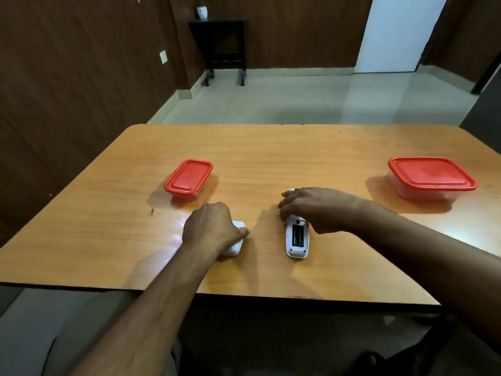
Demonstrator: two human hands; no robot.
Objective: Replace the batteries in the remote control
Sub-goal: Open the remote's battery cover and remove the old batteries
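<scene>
A white remote control [297,238] lies face down on the wooden table [271,153], its battery compartment uncovered and dark inside. My right hand [317,208] rests over the remote's far half, fingers curled around it. To the left, my left hand [212,226] is closed on a small white piece [236,240], apparently the battery cover, which touches the table. No batteries are visible.
A small container with a red lid [189,178] stands at the left of the table. A larger clear container with a red lid [431,176] stands at the right. The table's near edge runs just below my forearms.
</scene>
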